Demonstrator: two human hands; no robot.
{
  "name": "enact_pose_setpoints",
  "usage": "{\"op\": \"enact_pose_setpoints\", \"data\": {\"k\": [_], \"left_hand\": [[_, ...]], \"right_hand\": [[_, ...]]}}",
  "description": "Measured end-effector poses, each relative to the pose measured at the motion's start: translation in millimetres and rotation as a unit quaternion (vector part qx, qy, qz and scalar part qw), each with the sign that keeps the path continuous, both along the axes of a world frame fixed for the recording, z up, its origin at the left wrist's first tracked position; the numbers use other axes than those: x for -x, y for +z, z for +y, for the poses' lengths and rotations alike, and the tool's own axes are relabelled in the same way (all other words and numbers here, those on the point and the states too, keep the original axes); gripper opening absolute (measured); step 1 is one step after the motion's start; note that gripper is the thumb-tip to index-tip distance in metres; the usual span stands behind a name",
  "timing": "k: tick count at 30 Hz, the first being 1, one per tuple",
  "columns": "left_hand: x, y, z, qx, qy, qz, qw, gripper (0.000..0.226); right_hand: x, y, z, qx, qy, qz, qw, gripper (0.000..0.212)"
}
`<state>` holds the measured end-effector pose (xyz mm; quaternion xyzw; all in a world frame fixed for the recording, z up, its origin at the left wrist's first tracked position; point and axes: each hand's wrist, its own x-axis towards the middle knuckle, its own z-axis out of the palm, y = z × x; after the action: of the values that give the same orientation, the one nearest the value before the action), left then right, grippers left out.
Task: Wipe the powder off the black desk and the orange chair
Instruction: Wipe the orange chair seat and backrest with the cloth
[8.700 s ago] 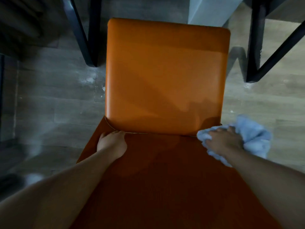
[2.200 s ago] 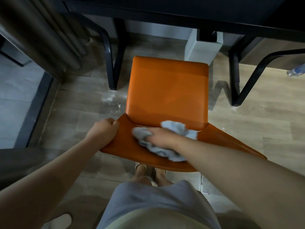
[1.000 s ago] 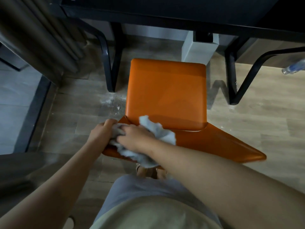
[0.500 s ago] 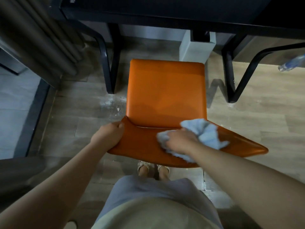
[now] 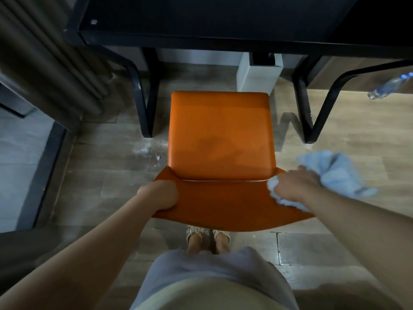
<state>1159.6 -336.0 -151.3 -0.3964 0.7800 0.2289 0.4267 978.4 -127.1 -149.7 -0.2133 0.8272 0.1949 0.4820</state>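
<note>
Clutching the cloth (image 5: 335, 175), right hand (image 5: 292, 186) fingers have slid to the orange chair (image 5: 221, 135) edge; left hand (image 5: 159, 194) fingers grip it.

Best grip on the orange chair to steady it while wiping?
Left top edge of the backrest, from behind and above: a thin curved panel fingers can wrap. The left hand holds there; the right hand holds the cloth at the right end.
</note>
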Motion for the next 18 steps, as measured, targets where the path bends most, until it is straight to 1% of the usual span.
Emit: {"op": "enact_pose_setpoints", "data": {"k": [1, 2, 3, 4, 5, 7, 8, 9, 10, 11, 13, 14, 15, 16, 17, 18], "left_hand": [[-0.3, -4.8, 1.6, -0.010, -0.021, 0.017, 1.000, 0.023], [-0.4, -5.0, 3.8, -0.019, -0.042, 0.016, 0.999, 0.021], [-1.5, -10.4, 3.6, -0.008, -0.051, 0.016, 0.999, 0.025], [-1.8, -14.1, 2.3, -0.009, -0.055, 0.015, 0.998, 0.027], [-3.4, -18.7, -0.2, -0.015, -0.057, 0.023, 0.998, 0.027], [-3.7, -16.0, -1.0, -0.012, -0.064, 0.031, 0.997, 0.023], [-3.6, -11.7, 0.5, -0.016, -0.069, 0.037, 0.997, 0.025], [-3.8, -6.0, 2.8, -0.025, -0.075, 0.041, 0.996, 0.028], [-2.4, 0.8, 5.9, -0.032, -0.079, 0.048, 0.995, 0.029], [-1.5, 5.0, 7.5, -0.038, -0.070, 0.060, 0.995, 0.030], [-2.6, 11.7, 9.8, -0.057, -0.048, 0.084, 0.994, 0.034], [-3.5, 16.1, 10.0, -0.056, -0.048, 0.093, 0.993, 0.035], [-5.1, 18.7, 9.8, -0.051, -0.042, 0.105, 0.992, 0.035], [-6.8, 18.7, 9.1, -0.049, -0.036, 0.112, 0.992, 0.035], [-8.4, 18.5, 9.2, -0.046, -0.034, 0.122, 0.991, 0.035], [-8.2, 19.3, 10.1, -0.038, -0.036, 0.127, 0.991, 0.035]], "right_hand": [[1.5, 5.1, 2.2, -0.068, 0.093, 0.076, 0.990, 0.034], [-4.2, 7.1, -0.7, -0.064, 0.159, 0.116, 0.978, 0.034], [-17.6, 5.2, -11.5, -0.027, 0.171, 0.091, 0.981, 0.031], [-38.8, -0.9, -25.3, 0.062, 0.161, 0.053, 0.984, 0.028], [-64.6, -2.6, -40.9, 0.146, 0.127, 0.007, 0.981, 0.025], [-99.0, 7.9, -66.0, 0.274, 0.099, -0.051, 0.955, 0.021], [-100.4, 10.4, -69.2, 0.303, 0.091, -0.053, 0.947, 0.018], [-93.8, 19.7, -64.2, 0.311, 0.067, -0.069, 0.945, 0.015], [-81.7, 22.0, -52.0, 0.291, 0.053, -0.067, 0.953, 0.015], [-66.2, 23.8, -35.6, 0.244, 0.063, -0.052, 0.966, 0.017], [-27.9, 25.5, -2.8, 0.117, 0.116, 0.023, 0.986, 0.019], [-11.6, 27.2, 8.0, 0.052, 0.146, 0.067, 0.986, 0.014], [-3.9, 29.8, 12.6, -0.008, 0.153, 0.097, 0.983, 0.012], [-3.6, 29.4, 11.2, -0.041, 0.162, 0.107, 0.980, 0.014], [-10.5, 24.6, 4.1, -0.032, 0.156, 0.094, 0.983, 0.017], [-25.8, 18.3, -9.0, 0.012, 0.160, 0.065, 0.985, 0.016]]}}
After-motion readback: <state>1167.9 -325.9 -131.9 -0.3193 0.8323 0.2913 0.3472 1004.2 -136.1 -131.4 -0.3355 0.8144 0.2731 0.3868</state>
